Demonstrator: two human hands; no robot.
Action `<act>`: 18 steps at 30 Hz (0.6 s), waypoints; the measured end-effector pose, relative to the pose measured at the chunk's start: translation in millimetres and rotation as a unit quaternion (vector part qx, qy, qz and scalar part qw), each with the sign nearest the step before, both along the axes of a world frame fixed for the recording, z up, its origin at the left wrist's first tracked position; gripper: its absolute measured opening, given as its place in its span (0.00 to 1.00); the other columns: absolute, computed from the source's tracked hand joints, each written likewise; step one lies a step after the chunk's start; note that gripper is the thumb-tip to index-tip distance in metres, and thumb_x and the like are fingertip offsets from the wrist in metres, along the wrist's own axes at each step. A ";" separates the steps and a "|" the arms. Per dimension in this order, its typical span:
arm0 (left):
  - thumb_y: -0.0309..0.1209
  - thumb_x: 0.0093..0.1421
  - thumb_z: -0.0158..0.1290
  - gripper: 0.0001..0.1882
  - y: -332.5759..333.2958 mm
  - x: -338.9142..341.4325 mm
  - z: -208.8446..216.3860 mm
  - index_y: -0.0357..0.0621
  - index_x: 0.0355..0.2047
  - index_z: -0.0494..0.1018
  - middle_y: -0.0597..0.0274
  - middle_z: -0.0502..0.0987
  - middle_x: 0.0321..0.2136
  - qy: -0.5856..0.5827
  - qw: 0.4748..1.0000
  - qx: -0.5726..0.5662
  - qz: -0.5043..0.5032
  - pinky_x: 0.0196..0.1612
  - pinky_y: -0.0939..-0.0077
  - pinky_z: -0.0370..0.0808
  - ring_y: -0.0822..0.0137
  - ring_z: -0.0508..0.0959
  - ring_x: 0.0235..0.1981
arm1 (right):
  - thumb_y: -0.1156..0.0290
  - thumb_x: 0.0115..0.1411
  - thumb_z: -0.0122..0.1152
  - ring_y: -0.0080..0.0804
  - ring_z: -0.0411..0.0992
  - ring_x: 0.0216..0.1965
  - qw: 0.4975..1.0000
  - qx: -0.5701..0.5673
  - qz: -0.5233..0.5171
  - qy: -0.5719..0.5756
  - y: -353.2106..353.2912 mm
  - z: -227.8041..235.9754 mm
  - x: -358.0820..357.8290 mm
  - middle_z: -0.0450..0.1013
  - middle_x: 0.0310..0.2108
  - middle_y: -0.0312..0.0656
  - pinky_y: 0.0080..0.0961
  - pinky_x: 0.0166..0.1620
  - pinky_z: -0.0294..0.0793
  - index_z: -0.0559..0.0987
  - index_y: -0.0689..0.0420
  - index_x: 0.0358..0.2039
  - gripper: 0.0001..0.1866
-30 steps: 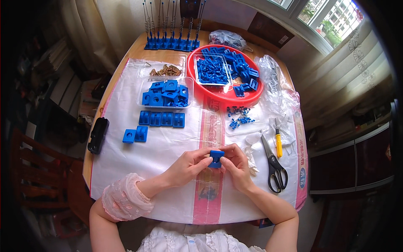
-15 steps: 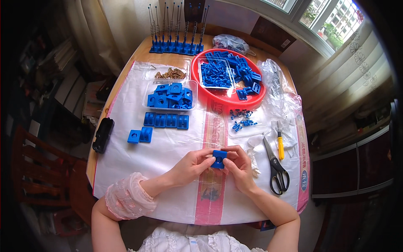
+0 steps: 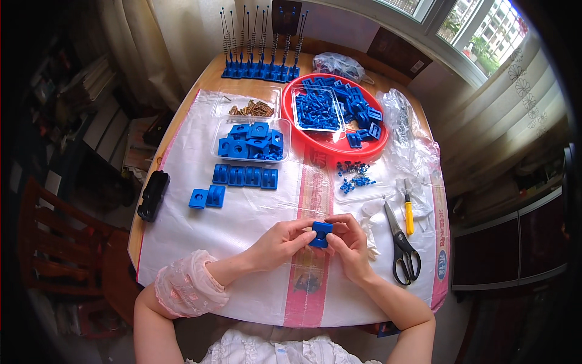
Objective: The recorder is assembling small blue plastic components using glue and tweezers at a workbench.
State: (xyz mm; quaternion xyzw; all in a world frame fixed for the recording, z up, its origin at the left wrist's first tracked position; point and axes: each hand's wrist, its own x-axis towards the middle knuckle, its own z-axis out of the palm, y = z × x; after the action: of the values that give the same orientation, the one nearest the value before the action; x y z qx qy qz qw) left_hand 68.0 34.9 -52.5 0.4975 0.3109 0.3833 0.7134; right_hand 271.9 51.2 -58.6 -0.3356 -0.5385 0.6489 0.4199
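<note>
Between both hands, above the sheet at the table's front, is a small blue square plastic piece (image 3: 322, 227) with a round hole facing me. My left hand (image 3: 284, 244) pinches its left edge, and the thumb lies beside the hole. From the other side my right hand (image 3: 350, 246) grips it with thumb and fingers. To the left on the sheet lie two similar blue pieces (image 3: 216, 195), and beyond them stands a short row of blue pieces (image 3: 245, 176). A clear plastic box (image 3: 285, 155) behind that row is filled with more blue pieces.
A red basin (image 3: 321, 147) holds many blue parts. Brass-coloured screws (image 3: 253, 108) lie in another clear tray. Small blue fittings (image 3: 355, 177), black-handled scissors (image 3: 402, 255) and a yellow-handled tool (image 3: 409, 218) lie right. Spring-wrapped rods (image 3: 260, 51) stand at the back; a black case (image 3: 154, 195) sits left.
The whole view has shifted slightly, so everything sits a little further right and lower. Both hands keep hold of the blue piece, nearly in the same pose.
</note>
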 end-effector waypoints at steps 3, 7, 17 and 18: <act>0.31 0.71 0.42 0.18 0.8 -0.1 -2.2 0.38 0.59 0.66 0.63 0.78 0.44 -0.003 1.000 -0.002 -0.004 0.44 0.82 0.74 0.72 0.80 0.43 | 0.75 0.64 0.56 0.14 0.65 0.29 1.000 0.001 0.002 -0.003 0.4 0.5 0.6 0.74 0.34 0.37 0.14 0.32 0.63 0.68 0.61 0.51 0.16; 0.32 0.71 0.43 0.18 -0.1 -1.6 -0.2 0.39 0.59 0.66 0.62 0.78 0.44 0.007 1.000 -0.005 -0.003 0.44 0.82 0.74 0.72 0.80 0.43 | 0.75 0.63 0.56 0.14 0.65 0.29 1.000 -0.006 0.004 -0.003 0.0 0.9 -0.8 0.73 0.34 0.37 0.14 0.32 0.64 0.67 0.61 0.51 0.16; 0.30 0.71 0.42 0.19 -1.2 0.8 2.3 0.35 0.59 0.65 0.59 0.77 0.44 0.008 1.000 0.003 0.003 0.47 0.78 0.77 0.71 0.80 0.42 | 0.78 0.63 0.55 0.21 0.71 0.41 1.000 -0.004 0.023 -0.003 0.0 3.9 0.8 0.74 0.43 0.42 0.19 0.42 0.70 0.65 0.61 0.53 0.18; 0.30 0.71 0.42 0.19 -1.3 0.8 1.5 0.34 0.59 0.65 0.59 0.77 0.44 0.006 1.000 -0.001 0.002 0.47 0.78 0.77 0.71 0.80 0.42 | 0.78 0.63 0.55 0.22 0.72 0.43 1.000 -0.004 0.026 -0.002 -0.6 5.4 0.1 0.74 0.43 0.43 0.21 0.44 0.71 0.65 0.61 0.53 0.19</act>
State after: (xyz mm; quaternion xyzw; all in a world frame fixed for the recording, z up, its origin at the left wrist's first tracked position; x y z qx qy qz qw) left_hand 68.9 33.6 -51.0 0.4986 0.3160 0.3815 0.7114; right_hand 272.0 50.5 -53.2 -0.3247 -0.5453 0.6609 0.4006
